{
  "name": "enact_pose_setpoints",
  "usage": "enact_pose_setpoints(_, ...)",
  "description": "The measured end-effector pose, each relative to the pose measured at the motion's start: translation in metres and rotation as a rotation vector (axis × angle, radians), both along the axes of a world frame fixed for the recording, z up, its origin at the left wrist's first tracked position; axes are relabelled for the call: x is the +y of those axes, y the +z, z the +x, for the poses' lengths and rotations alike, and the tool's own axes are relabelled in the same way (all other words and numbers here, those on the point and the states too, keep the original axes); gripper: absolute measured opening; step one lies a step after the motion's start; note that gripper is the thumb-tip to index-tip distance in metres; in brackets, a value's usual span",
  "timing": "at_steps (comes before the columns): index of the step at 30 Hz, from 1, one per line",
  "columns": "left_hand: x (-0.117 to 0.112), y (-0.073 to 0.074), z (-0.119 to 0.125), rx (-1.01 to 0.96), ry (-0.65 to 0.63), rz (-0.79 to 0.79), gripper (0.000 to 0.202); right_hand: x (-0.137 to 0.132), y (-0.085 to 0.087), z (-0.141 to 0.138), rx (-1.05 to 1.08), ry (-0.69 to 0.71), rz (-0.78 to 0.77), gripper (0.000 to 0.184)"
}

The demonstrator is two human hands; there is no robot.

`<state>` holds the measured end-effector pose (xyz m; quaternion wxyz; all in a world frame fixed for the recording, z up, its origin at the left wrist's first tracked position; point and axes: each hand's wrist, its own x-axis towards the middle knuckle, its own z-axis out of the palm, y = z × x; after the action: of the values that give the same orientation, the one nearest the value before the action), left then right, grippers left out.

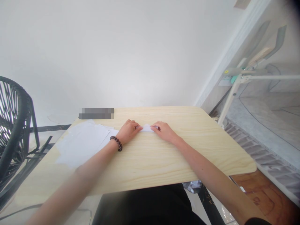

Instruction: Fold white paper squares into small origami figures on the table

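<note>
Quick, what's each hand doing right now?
Left hand: fingers curled onto the folded paper's left end; grip cannot be told.
Right hand: same, on its right end.

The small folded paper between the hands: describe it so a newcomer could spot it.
Start at the light wooden table against the white wall. Near its far middle, the left hand and right hand meet, each touching one end of the small folded paper. Unlike the flat loose sheets to the left, it is a narrow white strip.
</note>
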<state>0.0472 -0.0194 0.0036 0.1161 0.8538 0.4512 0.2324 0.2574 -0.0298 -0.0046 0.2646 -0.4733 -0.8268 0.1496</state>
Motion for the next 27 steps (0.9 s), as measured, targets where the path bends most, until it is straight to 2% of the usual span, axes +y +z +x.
enact_pose_setpoints(8, 0.0041, -0.0010, -0.0020, 0.016, 0.017, 0.008, 0.029, 0.0024, -0.0060, -0.0034, -0.005, -0.079, 0.033, 0.023)
enact_pose_setpoints(20, 0.0048, -0.0013, -0.0035, 0.016, 0.094, -0.077, 0.027, 0.0037, -0.0069, -0.0030, 0.004, -0.078, 0.011, 0.021)
enact_pose_setpoints(27, 0.0062, -0.0023, -0.0049, -0.011, 0.089, -0.107, 0.027, 0.0030, -0.0082, -0.0029, 0.013, -0.076, 0.013, 0.021)
